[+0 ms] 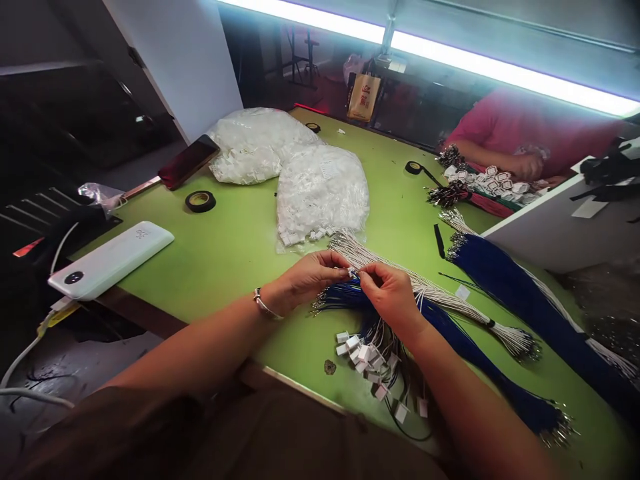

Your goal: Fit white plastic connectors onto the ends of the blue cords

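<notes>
My left hand [320, 272] pinches a small white connector [351, 272] between thumb and fingertips. Close against it, my right hand [389, 288] is closed in a pinch at the connector's right side, on what looks like a thin wire end mostly hidden by the fingers. Beneath both hands lie a bundle of white wires [445, 297] and a bundle of blue wires [480, 357] with bare metal terminals. Several wires fitted with white connector housings [364, 353] hang toward the table's front edge. Just beyond my hands rests a clear bag of white connectors [324, 193].
On the green table [240, 267] are a second bag [260, 143], black tape rolls [201, 201], a phone [190, 161] and a white power bank [113, 260]. More blue wires [515, 293] lie right. Across the table, a person in a pink top [520, 127] sits behind bundled connectors [500, 183].
</notes>
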{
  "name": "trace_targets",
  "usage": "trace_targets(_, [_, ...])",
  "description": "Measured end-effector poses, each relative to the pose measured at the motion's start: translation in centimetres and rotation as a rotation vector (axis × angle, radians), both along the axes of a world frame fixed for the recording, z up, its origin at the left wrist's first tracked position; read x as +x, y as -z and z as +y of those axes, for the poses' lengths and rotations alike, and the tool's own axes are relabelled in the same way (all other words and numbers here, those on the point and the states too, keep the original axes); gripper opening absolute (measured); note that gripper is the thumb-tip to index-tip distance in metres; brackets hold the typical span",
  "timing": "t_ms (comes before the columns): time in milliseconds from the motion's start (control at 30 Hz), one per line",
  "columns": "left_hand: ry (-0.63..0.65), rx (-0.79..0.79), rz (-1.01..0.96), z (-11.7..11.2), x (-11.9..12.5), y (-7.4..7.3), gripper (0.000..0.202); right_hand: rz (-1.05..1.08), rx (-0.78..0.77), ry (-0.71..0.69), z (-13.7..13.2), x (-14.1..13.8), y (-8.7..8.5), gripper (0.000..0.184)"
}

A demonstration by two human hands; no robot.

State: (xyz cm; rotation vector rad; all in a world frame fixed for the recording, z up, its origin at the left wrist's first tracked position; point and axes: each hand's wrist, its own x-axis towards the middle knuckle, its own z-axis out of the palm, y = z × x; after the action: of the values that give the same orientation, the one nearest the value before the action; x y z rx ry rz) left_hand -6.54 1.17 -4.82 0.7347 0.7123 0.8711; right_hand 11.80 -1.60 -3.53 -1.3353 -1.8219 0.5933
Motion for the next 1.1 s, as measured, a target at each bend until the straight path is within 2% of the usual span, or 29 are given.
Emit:
trace_targets(200, [-0.026, 0.201, 0.174, 0.0, -0.1, -0.4, 0.026, -0.206, 0.165, 0.043, -0.4, -0.3, -0.2, 0.017])
trace_targets(267, [-0.031, 0.271, 0.238, -0.1, -0.1, -0.6, 0.021, -0.225, 0.173, 0.056, -0.6, -0.5, -0.1, 0.017])
trace_targets(433, [-0.042, 0.329, 0.338, -0.2, 0.2, -1.0, 0.013, -0.079, 0.04, 0.067, -0.7, -0.7, 0.3, 0.018])
trace_targets(533, [-0.071, 0.308, 0.326, -0.2, 0.2, -0.9, 0.015, 0.047, -0.126, 0.064, -0.8, -0.3, 0.2, 0.02])
trace_targets(600, [-0.066, 0.288, 0.304, -0.2, 0.1, -0.9, 0.017, 0.067, -0.173, 0.052, -0.9, 0.1, 0.0, 0.019])
trace_targets(800, [-0.027, 0.316, 0.322, -0.3, 0.2, -0.5, 0.016, -0.129, 0.007, 0.023, -0.9, 0.0, 0.4, 0.021])
trace_targets(933, [0.005, 0.338, 0.331, -0.3, 0.3, -0.7, 0.013, -0.191, 0.028, 0.003, -0.8, -0.2, 0.2, 0.022])
trace_targets(1000, [0.007, 0.365, 0.324, -0.4, 0.2, -1.1, 0.011, -0.157, -0.061, -0.048, -0.6, 0.6, -0.9, 0.023])
trace_targets(1100, [0.074, 0.466, 0.348, -1.6, 0.5, -2.1, 0.007, -0.081, -0.34, -0.238, 0.3, 2.8, -3.2, 0.022])
